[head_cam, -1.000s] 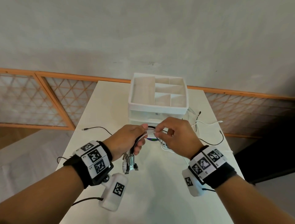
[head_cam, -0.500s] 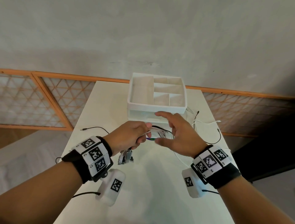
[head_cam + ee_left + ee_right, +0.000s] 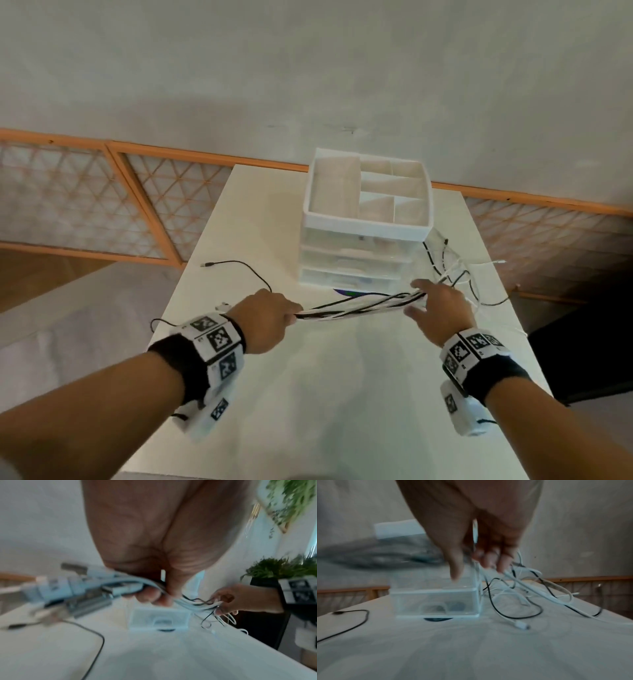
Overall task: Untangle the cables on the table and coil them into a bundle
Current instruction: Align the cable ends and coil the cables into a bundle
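Observation:
A bundle of black and white cables stretches taut between my two hands above the white table. My left hand grips one end in a fist; blurred metal plug ends stick out behind it. My right hand is at the other end with thumb and fingers spread, and the bundle runs between them. Beyond the right hand the cables fall into a loose tangle on the table, with a white plug lying free. A separate black cable lies at the left.
A white drawer unit with a divided tray on top stands at the back middle, just behind the stretched cables. A dark round object shows at its base. The table's left and right edges are close to both hands. Potted plants stand off to the right.
My hands have drawn apart: the left moved left with the plug ends, the right slid right along the cables. The bundle, once bunched between them, is now stretched out.

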### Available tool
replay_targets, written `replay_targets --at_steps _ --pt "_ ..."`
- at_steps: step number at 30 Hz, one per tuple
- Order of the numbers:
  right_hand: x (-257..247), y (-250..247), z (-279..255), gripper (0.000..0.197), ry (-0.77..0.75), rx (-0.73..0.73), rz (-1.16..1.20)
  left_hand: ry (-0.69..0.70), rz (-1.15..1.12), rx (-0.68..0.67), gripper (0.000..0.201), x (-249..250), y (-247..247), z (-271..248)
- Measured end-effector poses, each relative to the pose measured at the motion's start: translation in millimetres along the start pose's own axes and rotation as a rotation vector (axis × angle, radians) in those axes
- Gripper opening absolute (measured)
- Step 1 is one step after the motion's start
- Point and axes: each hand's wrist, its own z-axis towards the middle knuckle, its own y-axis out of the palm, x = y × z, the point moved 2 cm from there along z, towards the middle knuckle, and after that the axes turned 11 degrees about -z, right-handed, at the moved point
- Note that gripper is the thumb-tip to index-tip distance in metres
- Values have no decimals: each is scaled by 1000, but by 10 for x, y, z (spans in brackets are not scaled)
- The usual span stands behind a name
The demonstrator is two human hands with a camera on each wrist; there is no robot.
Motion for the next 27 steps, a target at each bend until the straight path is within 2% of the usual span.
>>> replay_targets --at_steps 1,2,3,5,7,8,10,11,12,14,16,18,20,22,27 --pt "-96 88 -56 69 -36 -169 -72 -10 47 21 32 -19 92 37" --pt "-201 140 -113 82 -85 -258 -131 -12 85 15 29 -34 173 69" --pt "-344 159 -179 87 -168 -262 -169 3 107 1 27 -40 240 92" --pt "-729 97 -336 95 -384 -170 -183 74 126 -23 32 4 323 102" --pt "-1130 78 -483 98 -533 -208 -46 196 120 -3 33 93 338 104" --pt "-1271 121 -519 90 -561 -260 33 260 103 1 30 149 334 110" --pt "-1452 268 -488 47 -539 -285 79 378 21 30 20 174 315 112" --pt "-1506 321 -445 24 -494 -279 56 432 -19 98 18 124 309 119" --pt "-1513 358 -384 17 -427 -283 52 436 -86 188 18 33 312 130" --pt "-1495 398 -280 36 -297 -287 94 254 -236 382 30 -239 309 173" --pt "-1437 376 -195 42 -204 -273 153 1 -258 442 36 -544 298 198" --pt "-1394 292 -176 38 -182 -244 236 -197 -161 344 38 -847 340 240" --pt "-1370 246 -169 32 -162 -222 337 -321 -37 217 40 -1088 423 271" --pt "-1362 256 -173 29 -119 -223 439 -361 84 151 36 -1242 542 301" --pt "-1323 374 -201 35 -27 -274 566 -308 219 97 27 -1225 654 423"
